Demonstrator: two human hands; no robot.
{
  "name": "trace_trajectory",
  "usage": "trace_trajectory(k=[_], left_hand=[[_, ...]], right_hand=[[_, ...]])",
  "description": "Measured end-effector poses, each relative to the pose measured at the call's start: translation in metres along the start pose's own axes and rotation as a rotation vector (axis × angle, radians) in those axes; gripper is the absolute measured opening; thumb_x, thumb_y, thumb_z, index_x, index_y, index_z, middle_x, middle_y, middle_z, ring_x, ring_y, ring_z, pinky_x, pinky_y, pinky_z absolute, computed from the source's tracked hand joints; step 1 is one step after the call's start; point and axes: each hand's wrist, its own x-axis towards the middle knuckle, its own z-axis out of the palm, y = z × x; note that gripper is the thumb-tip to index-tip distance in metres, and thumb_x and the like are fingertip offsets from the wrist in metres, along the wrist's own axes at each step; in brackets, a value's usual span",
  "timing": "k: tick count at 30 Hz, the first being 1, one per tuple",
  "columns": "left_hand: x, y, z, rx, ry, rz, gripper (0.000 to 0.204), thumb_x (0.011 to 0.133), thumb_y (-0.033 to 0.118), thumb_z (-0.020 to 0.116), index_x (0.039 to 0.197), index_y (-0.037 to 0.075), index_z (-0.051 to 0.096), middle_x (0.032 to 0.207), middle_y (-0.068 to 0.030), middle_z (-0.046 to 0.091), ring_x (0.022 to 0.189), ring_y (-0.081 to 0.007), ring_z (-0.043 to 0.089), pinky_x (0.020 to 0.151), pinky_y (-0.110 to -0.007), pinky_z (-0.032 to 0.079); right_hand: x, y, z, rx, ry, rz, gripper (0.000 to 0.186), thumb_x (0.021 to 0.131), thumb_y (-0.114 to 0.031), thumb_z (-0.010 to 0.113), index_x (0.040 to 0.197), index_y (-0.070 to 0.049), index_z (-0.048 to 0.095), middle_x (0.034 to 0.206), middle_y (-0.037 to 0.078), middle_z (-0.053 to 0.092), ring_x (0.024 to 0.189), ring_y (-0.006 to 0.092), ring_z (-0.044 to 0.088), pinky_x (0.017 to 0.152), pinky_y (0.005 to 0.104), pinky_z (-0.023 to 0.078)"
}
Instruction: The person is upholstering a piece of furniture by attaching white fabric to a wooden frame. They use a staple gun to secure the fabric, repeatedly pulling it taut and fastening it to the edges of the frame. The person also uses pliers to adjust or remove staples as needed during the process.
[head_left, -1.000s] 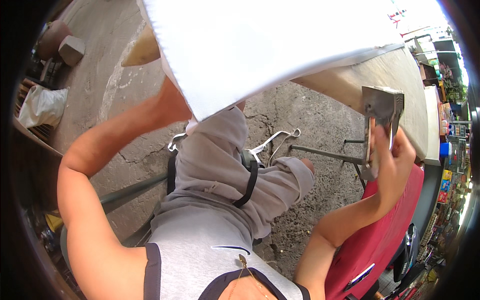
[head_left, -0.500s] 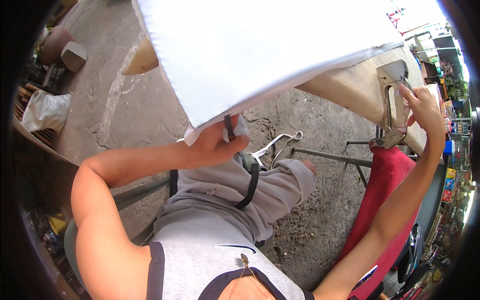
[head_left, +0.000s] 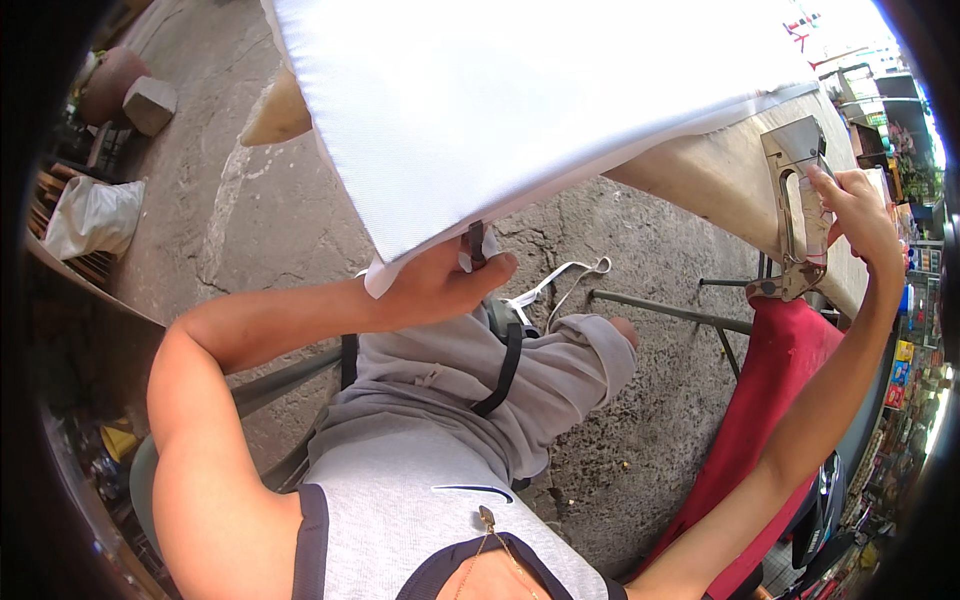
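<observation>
A broad white fabric-covered panel (head_left: 440, 120) lies on a pale wooden tabletop (head_left: 690, 170), its near corner jutting toward me. My left hand (head_left: 440, 290) is closed at the panel's near edge, thumb pointing right. A dark flat strip (head_left: 476, 240) shows between thumb and edge, with a loose flap of white cloth beside it. Part of the fingers is hidden under the panel. At the right end of the tabletop, my right hand (head_left: 862, 225) grips a silver staple gun (head_left: 795, 205), its base near the wood's edge.
Red cloth (head_left: 760, 400) hangs below the staple gun. Thin metal legs (head_left: 670, 310) stand under the table, and a white strap (head_left: 550, 285) dangles beside my knee. At far left are a white sack (head_left: 95, 215) and a stone block (head_left: 150, 105). Shelves of goods line the right.
My left hand has slid slightly right and up along the panel's near edge. My right hand and the staple gun appear slightly farther right, as the whole view shifts a little.
</observation>
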Motion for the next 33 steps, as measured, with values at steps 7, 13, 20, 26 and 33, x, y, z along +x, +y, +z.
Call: trace_trajectory(k=[7, 13, 20, 26, 33], left_hand=[[0.0, -0.005, 0.0, 0.029, -0.022, 0.04, 0.027, 0.075, 0.016, 0.065, 0.086, -0.004, 0.052, 0.059, -0.0053, 0.051, 0.045, -0.0142, 0.048, 0.04, -0.029, 0.038], [0.002, -0.015, -0.01, 0.179, -0.197, -0.042, 0.026, 0.074, 0.015, 0.067, 0.086, -0.004, 0.055, 0.065, -0.0071, 0.054, 0.056, -0.0154, 0.055, 0.047, -0.027, 0.044], [0.034, -0.026, -0.044, 0.169, -0.236, 0.144, 0.026, 0.074, 0.015, 0.067, 0.087, -0.004, 0.055, 0.066, -0.0073, 0.054, 0.057, -0.0155, 0.056, 0.048, -0.027, 0.044], [0.049, -0.022, -0.057, 0.152, -0.215, 0.234, 0.026, 0.074, 0.015, 0.067, 0.088, -0.004, 0.055, 0.068, -0.0075, 0.055, 0.059, -0.0157, 0.056, 0.049, -0.027, 0.045], [0.064, -0.022, -0.077, 0.152, -0.183, 0.297, 0.027, 0.074, 0.015, 0.067, 0.09, -0.004, 0.055, 0.069, -0.0078, 0.055, 0.06, -0.0159, 0.056, 0.05, -0.027, 0.045]], right_hand=[[-0.004, -0.01, -0.004, -0.069, -0.102, 0.019, 0.059, 0.083, -0.048, 0.055, 0.068, 0.008, 0.057, 0.066, 0.011, 0.05, 0.046, 0.0155, 0.05, 0.04, 0.0289, 0.04], [-0.005, -0.007, 0.004, -0.136, 0.018, -0.045, 0.058, 0.084, -0.049, 0.053, 0.063, 0.005, 0.053, 0.059, 0.011, 0.048, 0.045, 0.0159, 0.045, 0.04, 0.0318, 0.036], [-0.012, -0.019, 0.006, -0.084, -0.028, 0.072, 0.058, 0.085, -0.047, 0.053, 0.058, 0.004, 0.045, 0.054, 0.008, 0.041, 0.049, 0.0135, 0.039, 0.046, 0.0336, 0.034], [-0.002, 0.005, 0.016, -0.093, 0.024, -0.029, 0.053, 0.086, -0.046, 0.053, 0.059, -0.001, 0.043, 0.052, 0.001, 0.035, 0.047, 0.0082, 0.031, 0.042, 0.0305, 0.029], [-0.008, -0.003, 0.018, -0.031, 0.022, -0.057, 0.052, 0.086, -0.046, 0.054, 0.061, -0.002, 0.045, 0.052, -0.002, 0.036, 0.044, 0.0067, 0.03, 0.038, 0.0285, 0.027]])
